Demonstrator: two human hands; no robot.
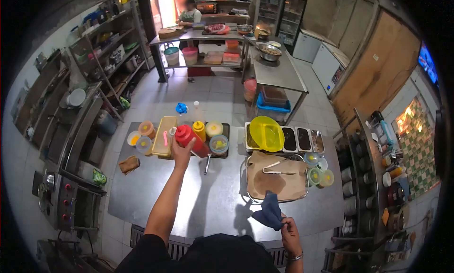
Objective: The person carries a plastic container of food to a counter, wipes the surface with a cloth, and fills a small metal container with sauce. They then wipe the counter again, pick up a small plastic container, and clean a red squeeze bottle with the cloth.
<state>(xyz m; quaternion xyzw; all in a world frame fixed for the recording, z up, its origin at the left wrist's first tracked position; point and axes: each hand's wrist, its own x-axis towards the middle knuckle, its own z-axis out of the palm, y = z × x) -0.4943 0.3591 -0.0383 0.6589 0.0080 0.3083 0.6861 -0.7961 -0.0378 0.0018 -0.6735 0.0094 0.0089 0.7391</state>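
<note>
Red bottle (190, 139) gripped far edge; blue cloth (269, 210) near edge.

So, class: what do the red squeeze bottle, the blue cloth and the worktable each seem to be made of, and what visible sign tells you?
Red squeeze bottle, in the left hand: probably soft plastic, with a smooth, slightly glossy, evenly coloured skin.
Blue cloth, in the right hand: fabric; it hangs limp in folds, matte.
Worktable: likely stainless steel, grey with a dull sheen and soft reflections.
</note>
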